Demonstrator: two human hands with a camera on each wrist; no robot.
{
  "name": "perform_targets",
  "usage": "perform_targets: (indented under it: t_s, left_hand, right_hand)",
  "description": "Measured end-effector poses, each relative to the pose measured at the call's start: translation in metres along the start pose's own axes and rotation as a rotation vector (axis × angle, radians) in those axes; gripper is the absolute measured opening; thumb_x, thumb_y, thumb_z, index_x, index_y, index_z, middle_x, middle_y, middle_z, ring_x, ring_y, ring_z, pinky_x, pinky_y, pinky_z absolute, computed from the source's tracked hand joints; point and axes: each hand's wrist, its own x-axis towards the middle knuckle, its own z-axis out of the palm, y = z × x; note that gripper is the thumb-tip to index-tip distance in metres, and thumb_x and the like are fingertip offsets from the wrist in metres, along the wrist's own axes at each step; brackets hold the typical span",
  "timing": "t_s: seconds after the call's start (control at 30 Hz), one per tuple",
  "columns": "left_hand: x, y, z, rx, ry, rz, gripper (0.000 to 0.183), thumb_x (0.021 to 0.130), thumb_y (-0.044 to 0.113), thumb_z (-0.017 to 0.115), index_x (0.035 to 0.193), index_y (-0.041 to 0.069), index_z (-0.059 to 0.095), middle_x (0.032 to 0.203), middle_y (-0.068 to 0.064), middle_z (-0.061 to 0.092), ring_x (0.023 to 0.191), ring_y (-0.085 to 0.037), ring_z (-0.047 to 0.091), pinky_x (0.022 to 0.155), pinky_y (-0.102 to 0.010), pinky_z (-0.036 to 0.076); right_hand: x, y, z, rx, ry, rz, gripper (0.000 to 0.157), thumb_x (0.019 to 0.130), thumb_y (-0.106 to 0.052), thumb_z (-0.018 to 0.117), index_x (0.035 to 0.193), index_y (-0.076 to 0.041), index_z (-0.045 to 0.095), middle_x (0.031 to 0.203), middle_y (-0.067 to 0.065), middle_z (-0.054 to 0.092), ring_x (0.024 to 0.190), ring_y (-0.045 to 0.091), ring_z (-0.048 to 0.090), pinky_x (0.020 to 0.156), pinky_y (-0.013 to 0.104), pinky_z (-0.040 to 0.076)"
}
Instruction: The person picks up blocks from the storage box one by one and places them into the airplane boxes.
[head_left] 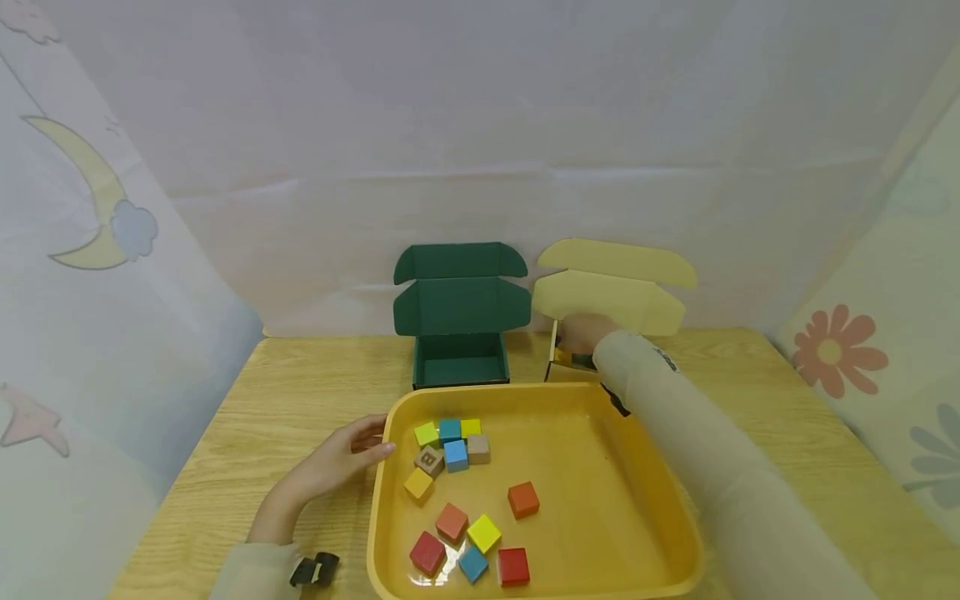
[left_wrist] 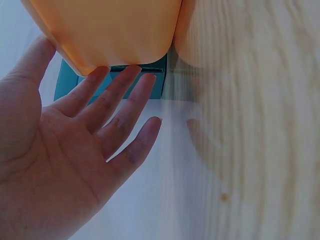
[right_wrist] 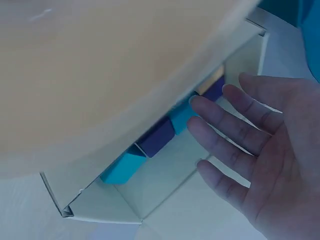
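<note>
My left hand (head_left: 347,457) rests against the left side of the yellow tray (head_left: 379,500), fingers loosely extended. In the left wrist view, its thumb and fingertips lie along the tray's outer wall (left_wrist: 115,35). My right hand (head_left: 587,332) reaches into the pale yellow box (head_left: 570,372) behind the tray. In the right wrist view its fingers (right_wrist: 227,137) are spread and hold nothing visible. Beside them a row of blocks lies in the box, among them a teal block (right_wrist: 122,167) and a purple block (right_wrist: 157,137). Part of the box is hidden behind the right arm and sleeve.
The tray holds several coloured cubes, including a red cube (head_left: 513,567), an orange-red cube (head_left: 523,500) and a lettered wooden cube (head_left: 430,461). A green box (head_left: 461,375) with its lid raised stands left of the yellow box. A wall sheet (head_left: 480,167) hangs behind the wooden table (head_left: 315,375).
</note>
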Motion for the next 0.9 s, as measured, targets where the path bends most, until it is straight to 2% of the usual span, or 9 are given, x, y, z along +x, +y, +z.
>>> perform_targets:
  t_s: [0.03,0.13,0.27,0.33,0.43,0.6,0.7,0.9]
  left_hand:
    - [0.000,0.000,0.000,0.002,-0.003,0.006,0.060,0.101,0.029,0.060,0.145,-0.006,0.041,0.138,-0.023,0.052,0.119,-0.036,0.056,0.098,-0.047,0.050]
    - [0.000,0.000,-0.001,0.009,-0.008,0.013,0.060,0.101,0.030,0.059,0.145,-0.007,0.040,0.138,-0.024,0.052,0.119,-0.036,0.056,0.097,-0.048,0.050]
    - [0.000,-0.001,-0.001,0.013,0.004,-0.011,0.061,0.100,0.031,0.060,0.145,-0.005,0.041,0.137,-0.022,0.053,0.119,-0.035,0.056,0.098,-0.047,0.050]
    - [0.000,-0.001,-0.001,0.014,0.013,-0.022,0.060,0.100,0.031,0.061,0.145,-0.004,0.042,0.137,-0.021,0.054,0.118,-0.034,0.057,0.098,-0.047,0.050]
    - [-0.001,0.000,-0.001,0.014,0.010,-0.009,0.061,0.100,0.030,0.061,0.144,-0.006,0.042,0.137,-0.023,0.053,0.118,-0.036,0.057,0.098,-0.048,0.050]
    - [-0.001,0.001,-0.002,-0.006,-0.006,0.017,0.060,0.101,0.027,0.060,0.144,-0.009,0.040,0.138,-0.026,0.052,0.119,-0.038,0.056,0.097,-0.049,0.050]
    - [-0.001,0.002,-0.002,-0.015,-0.007,0.020,0.060,0.101,0.026,0.060,0.145,-0.009,0.039,0.138,-0.026,0.052,0.119,-0.038,0.056,0.097,-0.048,0.050]
    - [-0.001,0.002,-0.002,-0.019,-0.007,0.019,0.060,0.101,0.026,0.060,0.145,-0.009,0.039,0.138,-0.026,0.051,0.119,-0.038,0.056,0.097,-0.047,0.050]
  right_hand:
    - [-0.006,-0.003,-0.006,0.037,-0.047,0.029,0.030,0.098,-0.021,0.059,0.072,-0.009,0.062,0.064,0.001,0.048,0.062,0.018,0.048,0.069,0.035,0.044]
    - [-0.012,-0.002,-0.013,0.129,-0.084,0.051,0.030,0.102,-0.024,0.054,0.079,-0.005,0.064,0.066,0.001,0.049,0.062,0.016,0.046,0.072,0.035,0.044]
    - [-0.019,0.001,-0.019,0.213,-0.075,0.050,0.032,0.104,-0.025,0.050,0.103,0.001,0.068,0.085,0.009,0.066,0.074,0.020,0.055,0.080,0.041,0.049]
    - [-0.023,0.000,-0.022,0.218,-0.056,0.043,0.036,0.104,-0.027,0.049,0.114,0.002,0.067,0.097,0.013,0.069,0.083,0.023,0.059,0.086,0.045,0.050]
    - [-0.028,-0.003,-0.025,0.209,-0.019,0.030,0.038,0.104,-0.029,0.049,0.121,0.002,0.064,0.108,0.015,0.069,0.093,0.028,0.061,0.091,0.048,0.049]
    - [-0.036,-0.009,-0.028,0.181,0.049,0.010,0.037,0.103,-0.027,0.052,0.123,0.001,0.064,0.122,0.017,0.066,0.103,0.032,0.063,0.093,0.051,0.050]
    - [-0.042,-0.014,-0.029,0.157,0.086,-0.009,0.035,0.103,-0.026,0.052,0.121,0.000,0.066,0.120,0.017,0.067,0.098,0.030,0.065,0.089,0.050,0.052]
    - [-0.052,-0.024,-0.025,0.138,0.157,-0.070,0.028,0.102,-0.025,0.057,0.114,-0.004,0.070,0.107,0.010,0.071,0.078,0.019,0.065,0.077,0.042,0.056]
